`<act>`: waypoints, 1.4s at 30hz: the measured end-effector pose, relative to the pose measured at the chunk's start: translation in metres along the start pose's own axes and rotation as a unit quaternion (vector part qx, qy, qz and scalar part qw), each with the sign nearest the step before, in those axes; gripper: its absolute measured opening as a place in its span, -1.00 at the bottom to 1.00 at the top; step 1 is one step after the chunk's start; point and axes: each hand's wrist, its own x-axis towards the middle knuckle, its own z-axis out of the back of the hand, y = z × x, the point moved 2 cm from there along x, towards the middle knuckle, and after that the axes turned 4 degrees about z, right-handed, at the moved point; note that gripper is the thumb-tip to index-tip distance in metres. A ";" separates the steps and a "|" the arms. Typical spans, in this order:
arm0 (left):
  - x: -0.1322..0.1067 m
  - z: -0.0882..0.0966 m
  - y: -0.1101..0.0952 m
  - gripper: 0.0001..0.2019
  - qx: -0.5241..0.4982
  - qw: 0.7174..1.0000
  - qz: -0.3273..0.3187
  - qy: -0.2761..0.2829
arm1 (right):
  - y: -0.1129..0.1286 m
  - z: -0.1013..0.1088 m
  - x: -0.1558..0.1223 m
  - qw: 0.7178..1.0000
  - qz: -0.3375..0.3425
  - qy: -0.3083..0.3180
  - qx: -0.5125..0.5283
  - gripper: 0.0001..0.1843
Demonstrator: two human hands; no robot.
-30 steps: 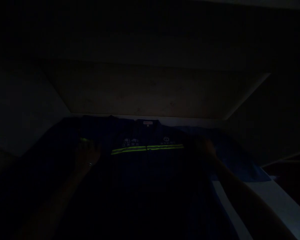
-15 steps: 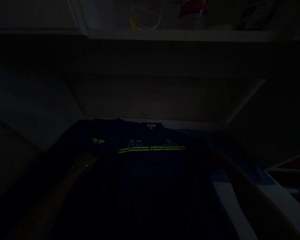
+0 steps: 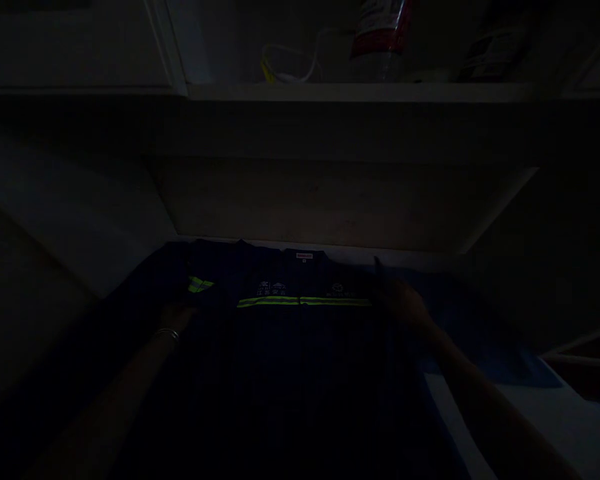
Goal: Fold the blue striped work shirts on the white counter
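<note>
I see one dark blue work jacket [image 3: 300,340] lying flat and face up on the surface [image 3: 555,413], collar away from me. One yellow-green reflective band [image 3: 303,301] crosses its chest, and a second, shorter piece of stripe [image 3: 199,285] shows on the sleeve at the left shoulder. There are two white printed marks just above the band and one small collar label [image 3: 304,255].

My left hand [image 3: 177,313] rests on the cloth just below that sleeve stripe, with one bracelet [image 3: 167,332] on the wrist. My right hand [image 3: 403,303] lies on the jacket at the right end of the band. The picture is too dark for me to tell whether either hand is pinching cloth or lying flat.

Above, one shelf [image 3: 360,92] carries one bottle [image 3: 383,33] and one pale cord [image 3: 290,67].
</note>
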 end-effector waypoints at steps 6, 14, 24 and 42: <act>-0.016 0.014 -0.048 -0.72 -0.024 0.996 -0.057 -0.064 | 0.055 -0.004 0.006 0.992 0.108 0.033 0.054 -0.66; -0.095 -0.041 -0.131 -0.65 -0.018 0.943 -0.292 0.161 | 0.022 -0.034 0.031 0.999 -0.020 0.039 -0.016 -0.55; -0.056 -0.121 -0.086 -0.48 0.192 0.895 -0.399 0.057 | 0.012 -0.062 0.019 0.993 -0.009 0.055 -0.103 -0.42; -0.130 -0.089 -0.061 -0.47 0.284 0.845 -0.453 -0.006 | 0.047 -0.046 -0.046 0.991 0.038 0.003 -0.131 -0.57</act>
